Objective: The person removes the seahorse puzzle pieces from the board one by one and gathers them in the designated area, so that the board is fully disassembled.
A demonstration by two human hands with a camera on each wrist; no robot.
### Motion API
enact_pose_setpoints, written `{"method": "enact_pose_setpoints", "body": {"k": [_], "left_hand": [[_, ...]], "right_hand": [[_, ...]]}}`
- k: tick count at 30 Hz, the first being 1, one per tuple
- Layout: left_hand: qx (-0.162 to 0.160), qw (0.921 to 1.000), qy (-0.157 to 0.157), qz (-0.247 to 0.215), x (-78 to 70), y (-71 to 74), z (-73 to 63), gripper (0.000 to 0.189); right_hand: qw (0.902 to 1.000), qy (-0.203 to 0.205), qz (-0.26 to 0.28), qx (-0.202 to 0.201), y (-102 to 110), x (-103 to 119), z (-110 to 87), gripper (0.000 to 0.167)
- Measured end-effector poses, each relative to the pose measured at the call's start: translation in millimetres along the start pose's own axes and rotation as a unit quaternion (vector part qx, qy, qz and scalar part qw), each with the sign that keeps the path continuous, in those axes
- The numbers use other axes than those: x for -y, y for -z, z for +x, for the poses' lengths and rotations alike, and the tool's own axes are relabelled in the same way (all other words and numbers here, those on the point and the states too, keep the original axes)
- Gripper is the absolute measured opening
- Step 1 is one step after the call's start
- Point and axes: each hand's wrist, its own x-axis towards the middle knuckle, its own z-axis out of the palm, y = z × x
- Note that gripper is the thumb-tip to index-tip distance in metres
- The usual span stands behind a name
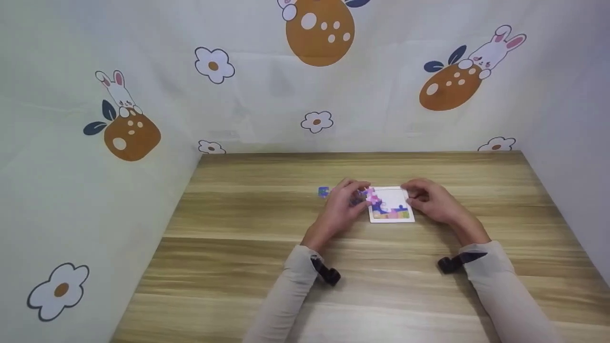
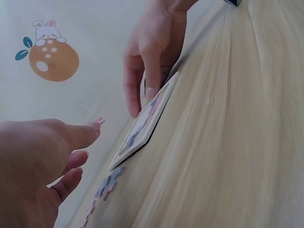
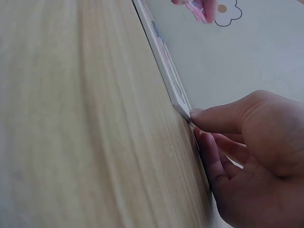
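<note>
A white square puzzle frame [image 1: 391, 220] lies on the table, its lower part and left side filled with colourful pieces and its white base bare at the upper right. My left hand [image 1: 339, 202] pinches a pink jigsaw piece [image 3: 196, 10] over the frame's left edge. The right hand [image 1: 431, 200] holds the frame at its right side, with the thumb [image 3: 213, 116] against the edge and the fingers curled near the upper corner. In the left wrist view, the frame [image 2: 145, 130] appears edge-on between both hands.
Loose blue and pink jigsaw pieces [image 2: 108, 184] lie on the table left of the frame, partly behind my left hand; one blue piece [image 1: 323, 191] shows there. A printed cloth [image 1: 262, 95] walls the wooden table [image 1: 238, 262] at the back and sides.
</note>
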Motion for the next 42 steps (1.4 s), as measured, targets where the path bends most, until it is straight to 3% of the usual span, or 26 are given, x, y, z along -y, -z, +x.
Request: {"method": "enact_pose_setpoints", "body": {"k": [8, 16, 26, 42], "left_hand": [[0.006, 0.9996, 0.027, 0.010, 17.8, 22.7, -14.5, 0.048], [-0.019, 0.9989, 0.040, 0.019, 31.5, 41.3, -19.2, 0.051], [0.004, 0.9994, 0.024, 0.026, 40.4, 43.5, -24.5, 0.045], [0.040, 0.9969, 0.062, 0.027, 47.9, 41.4, -29.3, 0.022]], "right_hand": [[1.0000, 0.003, 0.005, -0.002, -0.5, -1.0, -0.1, 0.039], [1.0000, -0.003, 0.004, -0.003, 0.1, 2.0, -0.6, 0.039], [0.9999, 0.006, 0.010, -0.006, -1.5, -0.7, -0.9, 0.039], [0.9999, -0.014, 0.003, -0.001, -1.2, -0.3, 0.4, 0.038]]}}
